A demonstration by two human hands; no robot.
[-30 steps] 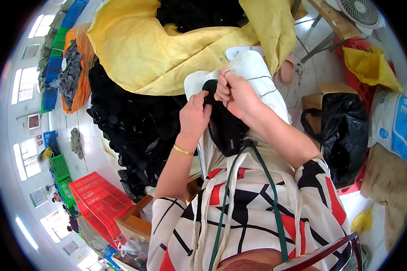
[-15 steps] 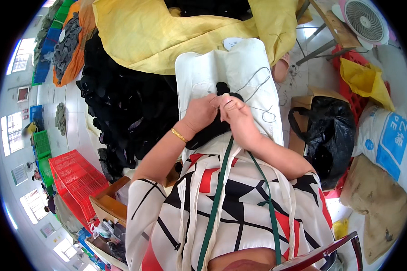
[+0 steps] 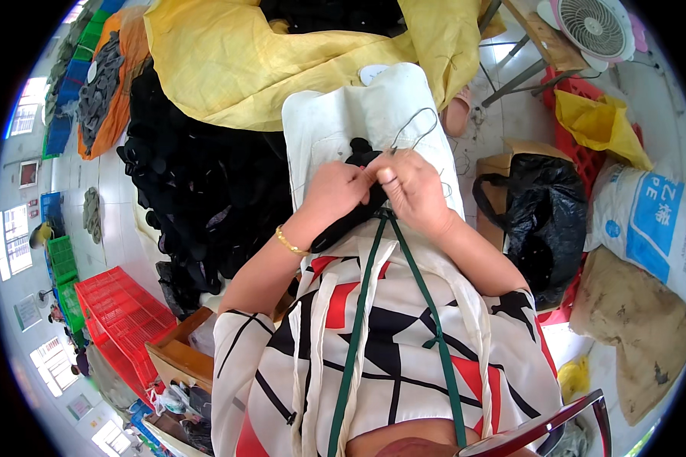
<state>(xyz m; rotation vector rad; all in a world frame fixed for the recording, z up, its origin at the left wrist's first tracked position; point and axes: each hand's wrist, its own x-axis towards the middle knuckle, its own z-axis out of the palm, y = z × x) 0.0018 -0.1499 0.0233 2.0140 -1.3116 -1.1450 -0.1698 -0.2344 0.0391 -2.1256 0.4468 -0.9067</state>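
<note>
From left to right lie two red crates point(image 3: 122, 320), one heap of black pieces point(image 3: 198, 183), one yellow sack point(image 3: 282, 61), one white cloth point(image 3: 373, 129) over the lap, one black bag point(image 3: 541, 213) and one fan point(image 3: 591, 27). One black piece point(image 3: 354, 217), dark and soft-looking, sits at the near edge of the white cloth, gripped by the left hand point(image 3: 335, 190) and right hand point(image 3: 415, 190), which are pressed together on it, a thin thread point(image 3: 415, 122) looping above. The floor is pale tile; windows line the far left wall.
</note>
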